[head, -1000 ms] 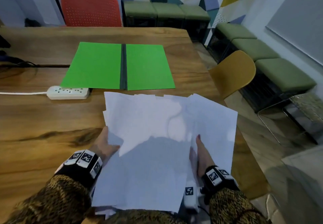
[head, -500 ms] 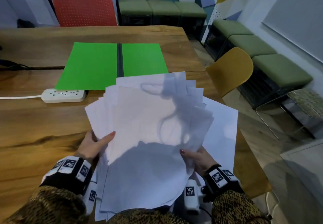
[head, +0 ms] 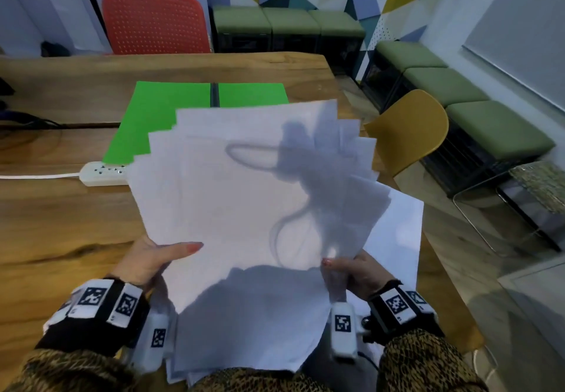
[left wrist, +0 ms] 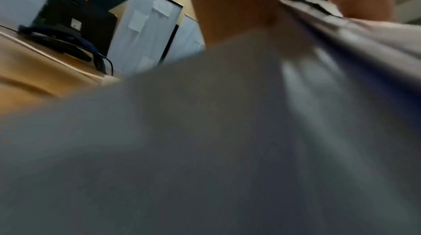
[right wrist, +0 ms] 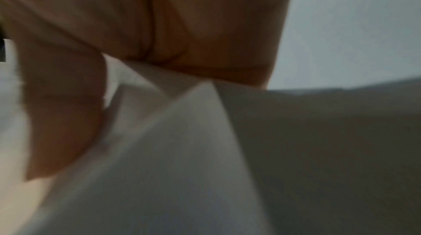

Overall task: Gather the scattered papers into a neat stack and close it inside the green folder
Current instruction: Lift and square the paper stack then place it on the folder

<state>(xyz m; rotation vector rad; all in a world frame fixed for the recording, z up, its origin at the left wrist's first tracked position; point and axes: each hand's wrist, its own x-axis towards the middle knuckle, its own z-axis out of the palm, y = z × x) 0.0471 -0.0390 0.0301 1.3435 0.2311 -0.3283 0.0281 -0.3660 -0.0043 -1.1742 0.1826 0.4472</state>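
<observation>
A fanned bundle of white papers [head: 244, 202] is lifted and tilted up towards me above the wooden table [head: 61, 217]. My left hand [head: 159, 258] grips its lower left edge, thumb laid on top. My right hand [head: 351, 269] pinches the lower right edge. One more white sheet [head: 400, 232] lies flat under the bundle at the table's right edge. The green folder [head: 165, 116] lies open and flat beyond the papers, its near part hidden by them. In both wrist views the papers [left wrist: 205, 149] [right wrist: 182, 167] fill the picture, blurred, beside my fingers [right wrist: 63, 113].
A white power strip [head: 102, 173] with its cord lies left of the papers, just in front of the folder. A red chair [head: 156, 21] stands at the table's far side, a yellow chair [head: 409, 128] at its right. Green benches [head: 495, 128] line the walls.
The bundle has been lifted off the table and tipped up, so it now covers more of the folder. Both hands shifted to grip its lower edges; one sheet stayed on the table.
</observation>
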